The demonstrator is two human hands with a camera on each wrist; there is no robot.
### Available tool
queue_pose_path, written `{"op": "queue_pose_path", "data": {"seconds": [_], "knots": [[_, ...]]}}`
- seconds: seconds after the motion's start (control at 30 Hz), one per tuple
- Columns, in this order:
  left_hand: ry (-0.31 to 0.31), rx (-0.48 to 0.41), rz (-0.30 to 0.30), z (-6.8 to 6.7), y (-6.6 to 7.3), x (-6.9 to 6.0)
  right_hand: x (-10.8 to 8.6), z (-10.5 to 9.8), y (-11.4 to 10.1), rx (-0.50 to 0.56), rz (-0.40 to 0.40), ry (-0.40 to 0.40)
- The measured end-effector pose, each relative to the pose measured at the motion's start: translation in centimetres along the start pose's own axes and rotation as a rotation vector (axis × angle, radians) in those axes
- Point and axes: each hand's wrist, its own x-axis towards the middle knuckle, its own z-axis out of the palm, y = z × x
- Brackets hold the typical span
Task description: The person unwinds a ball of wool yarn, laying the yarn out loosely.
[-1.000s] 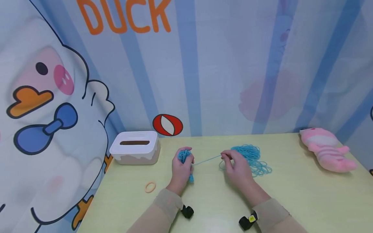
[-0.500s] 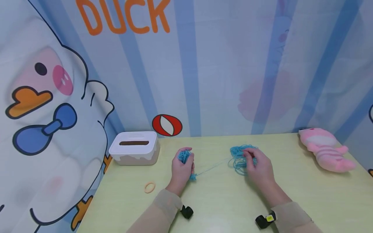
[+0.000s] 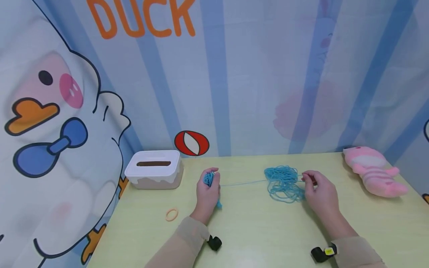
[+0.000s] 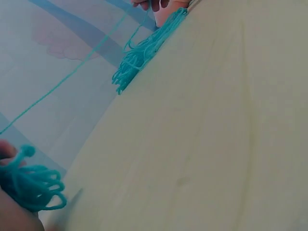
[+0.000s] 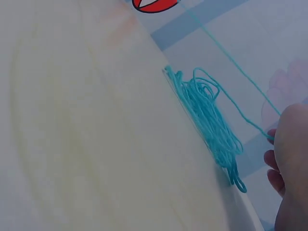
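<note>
Wrapped in my left hand (image 3: 207,193) is a bundle of blue yarn (image 3: 208,179), its looped end poking out below the palm, as the left wrist view shows (image 4: 36,187). My right hand (image 3: 321,191) pinches a strand of the same yarn between thumb and fingers. That strand runs taut through the air between the two hands. Beneath it, just left of the right hand, a loose pile of blue yarn (image 3: 284,182) lies on the table. In the right wrist view another strand rises from the pile (image 5: 207,115) to the right fingers.
A white-lidded tissue box (image 3: 154,169) stands at the table's back left. Nearer lies a small peach ring (image 3: 171,214). At the back right is a pink plush toy (image 3: 375,173). A printed curtain (image 3: 251,74) hangs behind the pale table (image 3: 254,234).
My right hand has moved right, across the pile and past it, drawing the strand out longer. The left hand stays nearly in place with its bundle.
</note>
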Motion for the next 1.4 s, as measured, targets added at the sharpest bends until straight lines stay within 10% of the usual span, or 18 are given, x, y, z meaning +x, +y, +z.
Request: {"op": "queue_pose_path", "data": {"seconds": [0.3,0.47,0.63,0.77,1.0,1.4], "knots": [[-0.04,0.0,-0.015,0.0,0.0,-0.1,0.0,-0.1,0.7,-0.113,0.012,-0.245],[-0.048,0.002,-0.015,0.0,0.1,-0.2,-0.2,0.6,-0.5,-0.034,-0.033,-0.083],[-0.068,-0.041,-0.003,0.0,0.2,-0.3,-0.7,2.8,-3.4,0.124,-0.263,0.081],[-0.093,-0.079,0.01,0.2,0.2,-0.3,-1.6,5.2,-6.4,0.143,-0.364,-0.05],[-0.118,-0.079,0.0,0.3,0.4,-0.5,-2.9,9.1,-12.0,0.164,-0.31,-0.365],[-0.165,-0.19,0.007,0.3,0.6,-0.6,-3.0,10.6,-14.1,0.089,-0.262,-0.414]]}}
